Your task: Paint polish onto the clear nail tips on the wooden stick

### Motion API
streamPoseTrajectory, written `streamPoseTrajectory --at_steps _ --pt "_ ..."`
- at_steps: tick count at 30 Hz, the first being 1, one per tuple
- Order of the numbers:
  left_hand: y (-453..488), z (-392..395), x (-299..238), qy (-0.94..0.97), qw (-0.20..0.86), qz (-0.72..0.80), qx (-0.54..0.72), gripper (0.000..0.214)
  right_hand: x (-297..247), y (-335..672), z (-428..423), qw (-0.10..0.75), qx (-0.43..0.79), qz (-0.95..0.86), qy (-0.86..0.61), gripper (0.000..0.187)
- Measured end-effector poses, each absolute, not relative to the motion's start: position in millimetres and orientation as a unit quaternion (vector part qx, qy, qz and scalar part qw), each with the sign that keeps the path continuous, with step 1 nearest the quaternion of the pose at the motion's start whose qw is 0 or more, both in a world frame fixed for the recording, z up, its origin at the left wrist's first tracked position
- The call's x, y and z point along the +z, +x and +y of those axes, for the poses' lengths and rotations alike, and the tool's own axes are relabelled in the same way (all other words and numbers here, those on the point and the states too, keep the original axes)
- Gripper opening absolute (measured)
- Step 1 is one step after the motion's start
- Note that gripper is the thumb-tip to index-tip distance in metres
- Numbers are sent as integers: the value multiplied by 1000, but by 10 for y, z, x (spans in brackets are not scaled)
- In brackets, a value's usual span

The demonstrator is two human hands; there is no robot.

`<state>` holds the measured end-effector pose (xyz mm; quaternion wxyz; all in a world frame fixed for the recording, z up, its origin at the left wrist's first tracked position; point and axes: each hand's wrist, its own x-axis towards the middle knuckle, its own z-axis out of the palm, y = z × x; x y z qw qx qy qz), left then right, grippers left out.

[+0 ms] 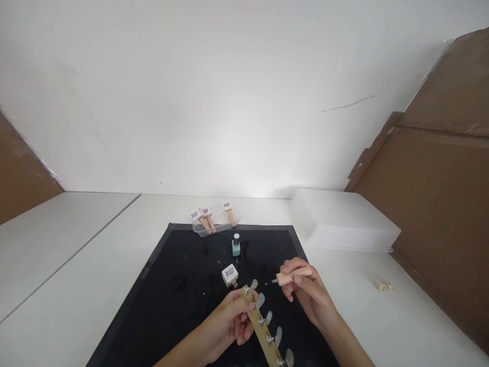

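My left hand [231, 321] grips a wooden stick [263, 334] that carries several false nail tips on small metal clips. My right hand [305, 290] pinches a peach-coloured nail polish brush cap [292, 278], its brush tip pointing left toward the top nail tip [253, 285]. An open mint-green polish bottle [236, 246] stands on the black mat [183, 285] beyond my hands. A small bottle with a white square cap [229, 276] sits just left of the stick's top end.
A clear tray [214, 227] with three peach-capped polish bottles lies at the mat's far edge. A translucent plastic box [342, 221] stands to the right. Small pale rings [384, 286] lie on the white table near brown cardboard [439, 204].
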<state>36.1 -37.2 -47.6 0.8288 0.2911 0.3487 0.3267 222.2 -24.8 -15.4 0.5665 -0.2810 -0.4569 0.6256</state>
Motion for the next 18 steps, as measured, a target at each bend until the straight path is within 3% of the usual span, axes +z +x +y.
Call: streamPoseTrajectory --at_steps 7,18 --pt "359 -375 -454 307 830 339 320 18 -119 2194 -238 548 613 -496 -278 27" --pt "387 -360 -437 292 846 333 298 8 -177 2243 -231 475 615 -557 -292 21"
